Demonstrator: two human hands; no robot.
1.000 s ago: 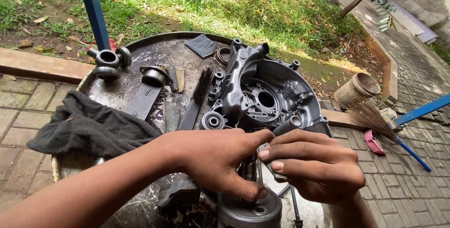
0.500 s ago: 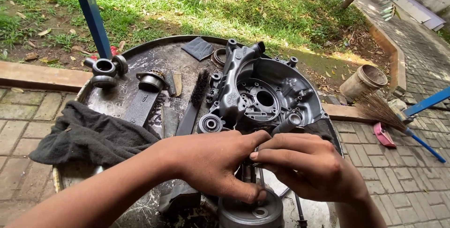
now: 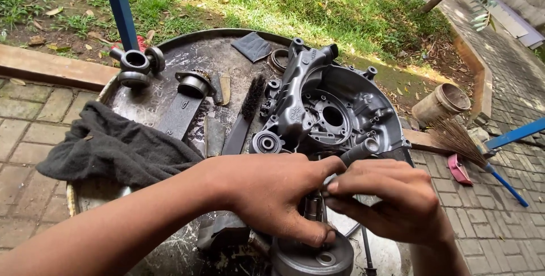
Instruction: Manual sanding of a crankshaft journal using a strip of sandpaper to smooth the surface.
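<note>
Both hands met low in the frame, the left hand and right hand pinched together on a small metal shaft standing above a round grey part, just below the engine casing on the round bench, dark rag at left.

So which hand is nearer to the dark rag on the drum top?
Left. The left hand lies just right of the dark rag, its forearm passing under the rag's lower edge. The right hand sits farther right, beyond the left, below the engine casing.
</note>
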